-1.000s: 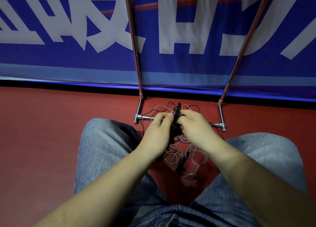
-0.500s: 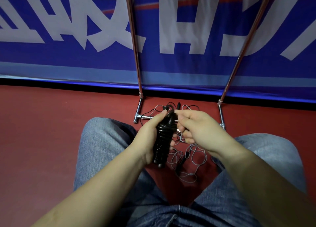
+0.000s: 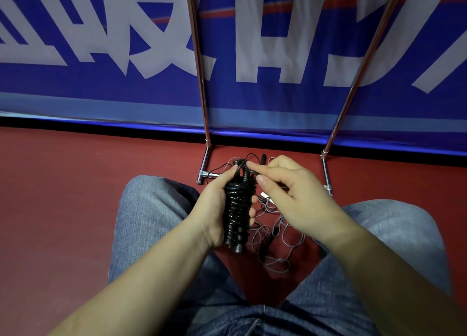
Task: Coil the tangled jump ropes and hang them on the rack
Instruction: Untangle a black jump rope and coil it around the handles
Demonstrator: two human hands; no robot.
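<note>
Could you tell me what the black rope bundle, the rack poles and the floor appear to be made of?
Rope bundle: glossy black, probably plastic or rubber, going by its highlights.
Rack poles: polished metal, with bright chrome-like reflections.
Floor: matte red, possibly rubber or vinyl; the texture is too fine to tell.

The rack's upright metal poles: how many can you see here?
2. The left pole rises from the red floor just beyond the left hand; the right pole leans up and rightward beyond the right hand. The rack's top is out of frame, so more may exist.
</note>
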